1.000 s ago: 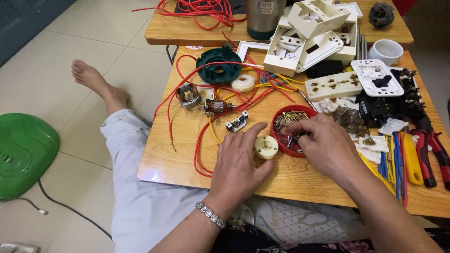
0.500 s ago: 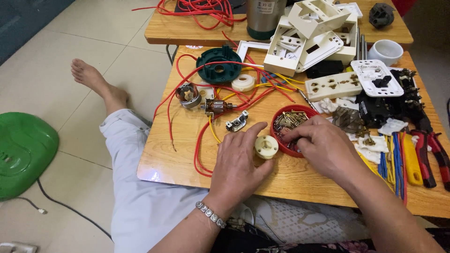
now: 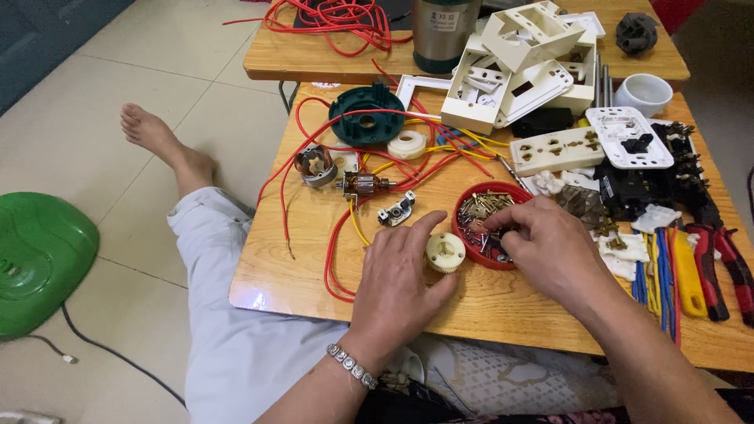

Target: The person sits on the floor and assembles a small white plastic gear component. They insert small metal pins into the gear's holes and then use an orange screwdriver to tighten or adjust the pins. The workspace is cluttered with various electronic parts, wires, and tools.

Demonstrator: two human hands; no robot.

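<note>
Wooden counter [image 3: 298, 259] fills centre and right of frame, a second one butted against it at the top. Green plastic stool [image 3: 39, 259] on the floor at far left. Pile of white switch boxes and plates [image 3: 526, 63] upper centre; steel flask [image 3: 444, 31] beside it. Red wire [image 3: 338, 259] loops across the counter's left half, more coiled at top. Dark green round cover [image 3: 367, 118] upper centre-left. White socket strip [image 3: 556, 151] right of centre. Pliers and cutters with red and yellow handles [image 3: 707, 271] at right edge. Red round dish [image 3: 491, 228] of small brass screws and bits, centre. Left hand [image 3: 400, 283] lies palm down at lower centre, thumb and fingers loosely curled round a cream round gear-edged part [image 3: 445, 252] (just left of the dish, touching its rim). Right hand [image 3: 542, 247] hangs over the dish, fingertips pinched together in the screws; whether it has one gripped, cannot tell. Motor armature [image 3: 363, 185] and small metal bracket [image 3: 395, 212] above the left hand.
</note>
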